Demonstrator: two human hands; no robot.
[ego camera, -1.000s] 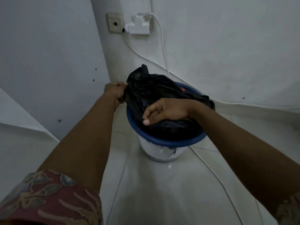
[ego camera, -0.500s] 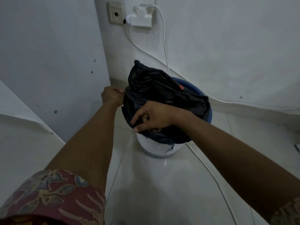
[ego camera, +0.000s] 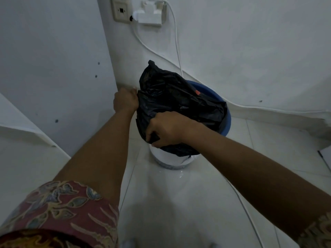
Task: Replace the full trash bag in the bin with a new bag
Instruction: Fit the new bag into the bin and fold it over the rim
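Observation:
A black trash bag (ego camera: 172,97) bulges out of a small white bin (ego camera: 166,159) with a blue rim (ego camera: 226,122), standing on the floor in a wall corner. My left hand (ego camera: 126,101) is closed on the bag's left edge, at the bin's far left side. My right hand (ego camera: 165,129) grips a bunch of the bag's plastic at the near side, over the front of the rim. The bag's near edge is pulled off the rim and hangs over the white wall of the bin. A small red patch (ego camera: 197,92) shows on the bag's far side.
White walls meet in a corner right behind the bin. A wall socket (ego camera: 120,10) and a white plug adapter (ego camera: 151,15) sit high up, with white cables (ego camera: 176,42) running down past the bin and across the tiled floor (ego camera: 179,203) to its right.
The bag's near edge has come off the blue rim and been lifted. My right hand went from open fingers resting on the bag to a closed grip on it.

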